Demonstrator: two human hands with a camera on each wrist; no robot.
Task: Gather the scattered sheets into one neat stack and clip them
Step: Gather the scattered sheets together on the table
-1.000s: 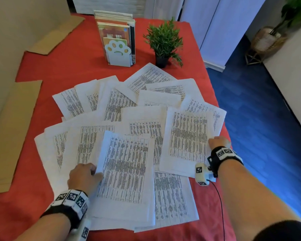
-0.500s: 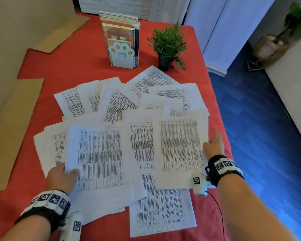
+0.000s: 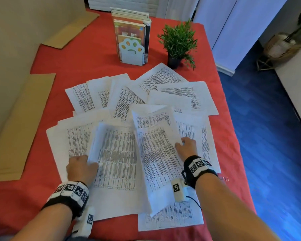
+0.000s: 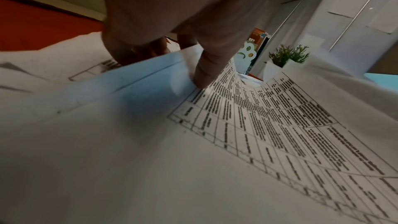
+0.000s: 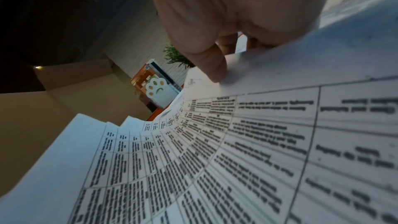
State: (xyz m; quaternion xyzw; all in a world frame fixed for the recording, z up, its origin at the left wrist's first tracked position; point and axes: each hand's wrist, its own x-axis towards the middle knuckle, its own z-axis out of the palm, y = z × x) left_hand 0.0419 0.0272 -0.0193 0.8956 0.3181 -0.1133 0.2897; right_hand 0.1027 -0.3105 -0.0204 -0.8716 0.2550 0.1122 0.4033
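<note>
Several white printed sheets (image 3: 184,94) lie fanned and overlapping across the red table (image 3: 94,66). My left hand (image 3: 87,162) pinches the left edge of a small bundle of sheets (image 3: 116,153), with the thumb (image 4: 202,77) on top and the fingers (image 4: 140,52) underneath. My right hand (image 3: 181,145) pinches the right edge of another bundle (image 3: 156,153), its thumb (image 5: 213,69) on top and the fingers (image 5: 228,43) below. Both bundles are lifted and bowed, and their inner edges overlap in the middle. A small metal thing, perhaps a clip (image 3: 224,179), lies right of my right wrist.
A paw-shaped bookend with books (image 3: 131,40) and a small potted plant (image 3: 179,42) stand at the back of the table. Cardboard pieces (image 3: 19,129) lie along the left side. The table's right edge drops to blue floor (image 3: 268,136).
Both hands have moved inward and drawn their sheets together. The sheets, flat before, are now raised and curved. The right-hand bundle overlaps the left one.
</note>
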